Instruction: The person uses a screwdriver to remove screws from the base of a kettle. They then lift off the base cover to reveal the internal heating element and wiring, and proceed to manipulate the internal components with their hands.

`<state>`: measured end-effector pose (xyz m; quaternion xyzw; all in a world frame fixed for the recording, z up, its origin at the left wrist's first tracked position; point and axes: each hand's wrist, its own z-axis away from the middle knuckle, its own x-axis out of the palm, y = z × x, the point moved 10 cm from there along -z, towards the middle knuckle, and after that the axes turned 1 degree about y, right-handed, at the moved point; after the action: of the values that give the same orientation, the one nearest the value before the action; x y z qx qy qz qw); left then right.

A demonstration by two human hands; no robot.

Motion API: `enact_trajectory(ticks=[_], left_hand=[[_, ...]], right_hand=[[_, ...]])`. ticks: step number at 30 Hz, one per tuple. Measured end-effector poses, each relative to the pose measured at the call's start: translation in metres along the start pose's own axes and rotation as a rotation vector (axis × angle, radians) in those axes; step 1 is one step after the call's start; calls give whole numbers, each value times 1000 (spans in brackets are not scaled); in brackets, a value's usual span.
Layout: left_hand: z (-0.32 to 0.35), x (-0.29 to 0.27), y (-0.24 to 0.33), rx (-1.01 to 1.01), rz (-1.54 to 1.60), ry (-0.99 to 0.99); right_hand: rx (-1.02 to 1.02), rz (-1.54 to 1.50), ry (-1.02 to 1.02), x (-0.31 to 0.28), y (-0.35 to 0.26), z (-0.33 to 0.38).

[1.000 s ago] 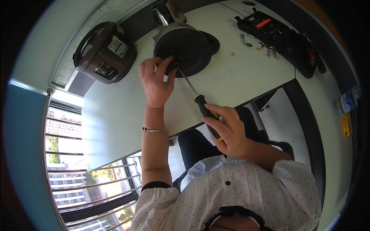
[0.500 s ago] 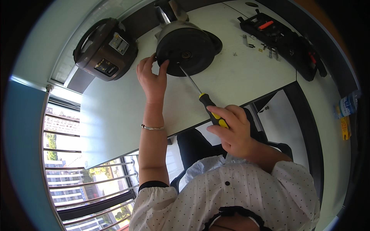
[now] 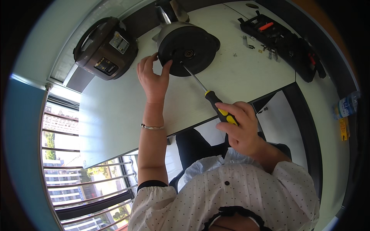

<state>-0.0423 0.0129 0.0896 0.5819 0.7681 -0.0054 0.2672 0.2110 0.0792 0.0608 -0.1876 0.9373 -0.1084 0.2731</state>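
Right hand (image 3: 245, 129) holds screwdriver (image 3: 213, 100) diagonally, pointing up-left.

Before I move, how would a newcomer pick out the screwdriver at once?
On the pale table, find an appliance's round black base facing the camera. Across its lower edge, a thin metal shaft slants down to the handle in the right hand. That is the screwdriver: yellow patches on its black handle set it apart from the dark tool case with red pieces.
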Motion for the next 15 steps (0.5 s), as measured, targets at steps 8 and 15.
enact_trajectory(ticks=[8, 15], left_hand=[[-3, -11, 57, 339, -100, -92], [13, 8, 84, 487, -79, -253]], right_hand=[[9, 14, 12, -5, 0, -2], [-15, 31, 29, -5, -3, -4]])
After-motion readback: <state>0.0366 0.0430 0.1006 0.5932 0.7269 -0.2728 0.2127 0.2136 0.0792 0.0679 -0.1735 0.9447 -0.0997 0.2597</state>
